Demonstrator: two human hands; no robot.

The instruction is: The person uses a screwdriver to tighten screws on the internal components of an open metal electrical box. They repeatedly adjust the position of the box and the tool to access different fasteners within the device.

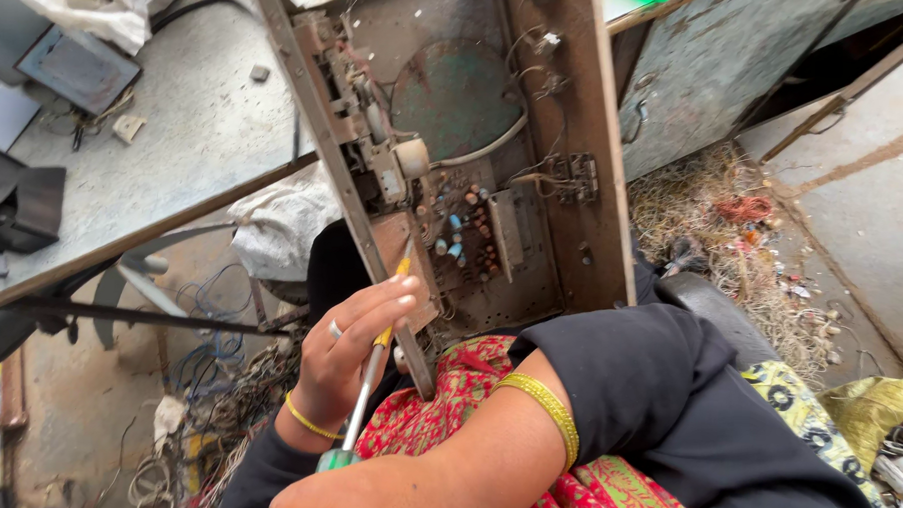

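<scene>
Left hand (pixel 353 346) pinches the screwdriver (pixel 367 386) shaft; right hand (pixel 363 491), at 6 o'clock, grips its green handle. Tip meets the chassis (pixel 455 154) at 12 o'clock.

The chassis (pixel 475 155) leans on my lap, in front of me. My left hand (pixel 353 346) sits at its lower left edge, around the screwdriver (pixel 367 391); my right hand (pixel 363 496) lies nearer me, below. The table (pixel 175 144) stands left, tangled wires (pixel 732 234) right.
</scene>
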